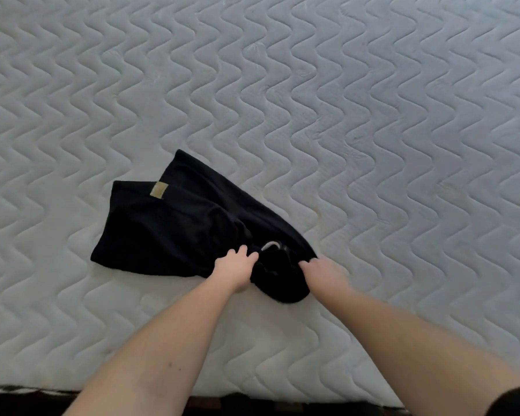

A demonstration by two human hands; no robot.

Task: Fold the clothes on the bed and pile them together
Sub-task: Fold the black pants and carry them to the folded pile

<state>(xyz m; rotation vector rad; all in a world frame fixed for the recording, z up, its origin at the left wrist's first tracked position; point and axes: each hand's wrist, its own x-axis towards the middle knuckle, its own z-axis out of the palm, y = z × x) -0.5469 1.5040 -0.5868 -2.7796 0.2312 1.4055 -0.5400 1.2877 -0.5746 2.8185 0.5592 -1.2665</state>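
A pair of black shorts (174, 229) is laid on the white quilted mattress of the bed (373, 130), left of centre and toward the near edge. The two leg openings are pointed to the far left, and a small tan label (158, 190) is seen on the hem of the left leg. The waistband end is bunched up at the near right, where a pale drawstring loop (271, 245) is exposed.

The left hand (234, 270) is placed on the left side of the bunched waistband, with its fingers curled into the dark cloth so that the fabric is gripped. The right hand (321, 270) is set at the right side of the same bunch; its fingertips are hidden in the fabric, and the cloth appears to be pinched there. Both forearms are stretched out from the near edge, and a dark sleeve (514, 400) is glimpsed at the near right corner.
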